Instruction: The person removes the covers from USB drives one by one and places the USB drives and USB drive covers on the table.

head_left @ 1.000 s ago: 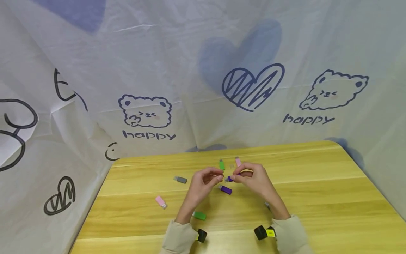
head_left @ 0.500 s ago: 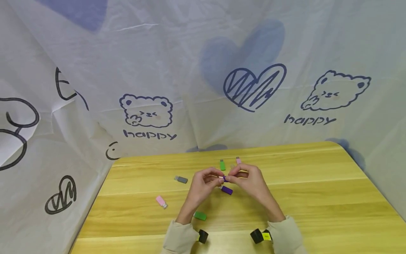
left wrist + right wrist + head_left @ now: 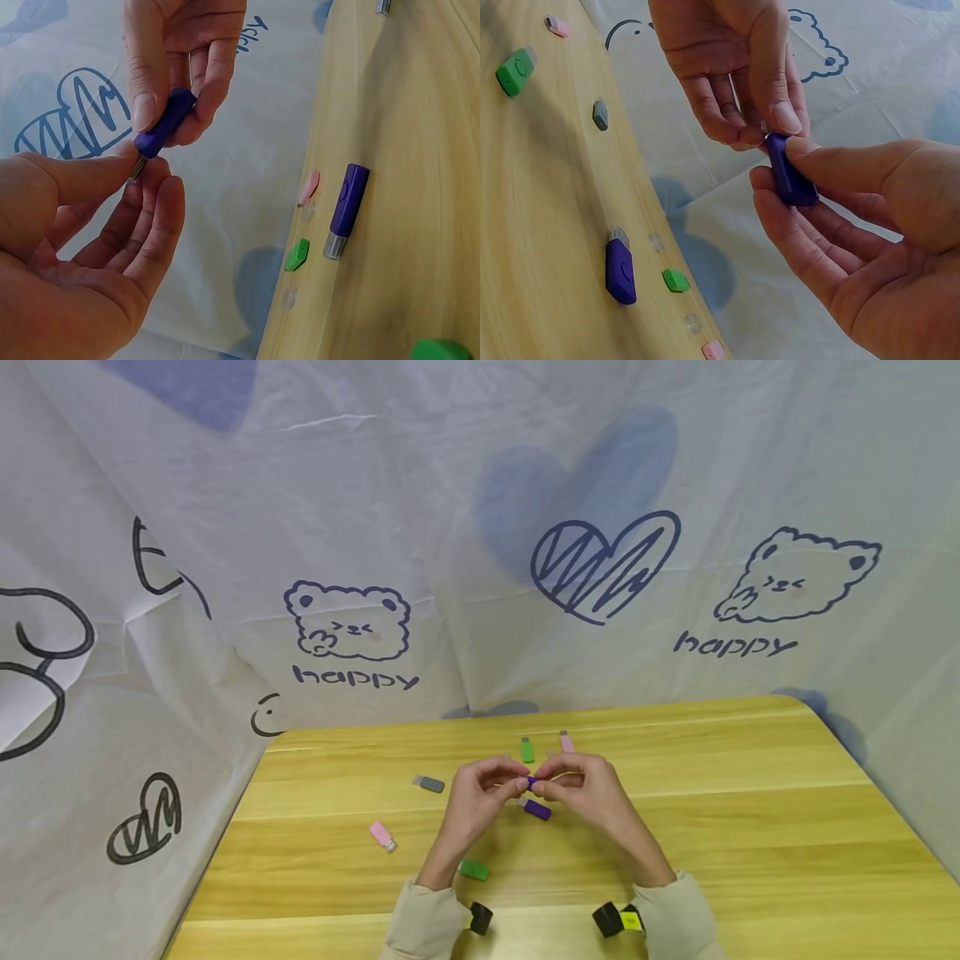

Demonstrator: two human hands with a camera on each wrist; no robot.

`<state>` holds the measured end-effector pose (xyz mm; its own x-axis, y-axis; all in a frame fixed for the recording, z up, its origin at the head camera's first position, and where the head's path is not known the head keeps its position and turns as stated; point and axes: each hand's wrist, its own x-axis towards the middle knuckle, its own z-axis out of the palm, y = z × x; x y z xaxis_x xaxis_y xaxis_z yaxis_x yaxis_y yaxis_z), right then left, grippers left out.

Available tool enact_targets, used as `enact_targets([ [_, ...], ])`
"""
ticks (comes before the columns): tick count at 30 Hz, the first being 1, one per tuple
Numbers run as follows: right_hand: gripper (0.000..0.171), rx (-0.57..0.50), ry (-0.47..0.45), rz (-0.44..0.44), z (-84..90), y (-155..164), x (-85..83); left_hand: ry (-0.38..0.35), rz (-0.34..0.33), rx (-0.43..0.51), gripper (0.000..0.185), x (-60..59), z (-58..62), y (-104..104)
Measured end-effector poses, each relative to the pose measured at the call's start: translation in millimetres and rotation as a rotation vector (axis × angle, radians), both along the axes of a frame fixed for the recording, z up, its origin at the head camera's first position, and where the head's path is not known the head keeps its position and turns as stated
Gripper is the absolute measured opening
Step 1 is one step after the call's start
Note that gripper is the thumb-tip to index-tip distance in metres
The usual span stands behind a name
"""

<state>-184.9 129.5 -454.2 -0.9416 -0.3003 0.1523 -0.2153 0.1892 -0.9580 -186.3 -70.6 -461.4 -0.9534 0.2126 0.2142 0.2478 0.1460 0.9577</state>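
Observation:
My left hand (image 3: 478,795) and right hand (image 3: 591,793) meet over the middle of the table around one purple USB stick (image 3: 532,783). In the right wrist view, my right thumb and fingers grip the purple body (image 3: 786,174). At its other end, my left thumb and fingertips pinch the plug, whose silvery tip (image 3: 135,171) shows between them in the left wrist view. A second purple USB stick (image 3: 536,809) lies on the table just below the hands, its plug pointing left. Behind the hands lie a green USB stick (image 3: 527,750) and a pink one (image 3: 566,742).
Left of the hands a grey USB stick (image 3: 429,784), a pink USB stick (image 3: 382,837) and a green USB stick (image 3: 473,870) lie on the wooden table (image 3: 315,877). Small clear caps (image 3: 694,323) lie near the far edge. A printed cloth (image 3: 465,635) hangs behind.
My right hand has moved left with the purple USB stick, and my left fingertips have closed on its plug end. In the last half second the hands have barely moved.

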Motion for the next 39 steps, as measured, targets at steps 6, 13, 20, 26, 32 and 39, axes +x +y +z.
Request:
enact_targets([
  [6, 0.012, 0.019, 0.012, 0.010, -0.4, 2, -0.2, -0.018, 0.017, -0.038, 0.006, -0.1, 2.1, 2],
  [13, 0.010, 0.027, 0.016, 0.010, 2.5, 5, 0.5, -0.031, 0.006, 0.022, 0.007, 1.6, 2.3, 1],
  [20, 0.008, 0.040, 0.010, 0.014, 3.0, 5, 0.9, -0.036, 0.008, 0.020, 0.006, 1.4, 1.3, 0],
  [26, 0.008, 0.037, -0.001, 0.020, 5.2, 6, 1.4, -0.055, 0.005, 0.013, 0.007, 2.4, 3.0, -1],
  [32, 0.007, 0.045, -0.003, 0.013, 6.0, 6, 2.0, -0.065, 0.000, 0.037, 0.007, 2.6, 4.0, 0],
  [39, 0.006, 0.086, -0.012, -0.032, 7.3, 15, 1.1, -0.061, 0.046, 0.024, 0.010, 0.8, 7.9, -19],
])
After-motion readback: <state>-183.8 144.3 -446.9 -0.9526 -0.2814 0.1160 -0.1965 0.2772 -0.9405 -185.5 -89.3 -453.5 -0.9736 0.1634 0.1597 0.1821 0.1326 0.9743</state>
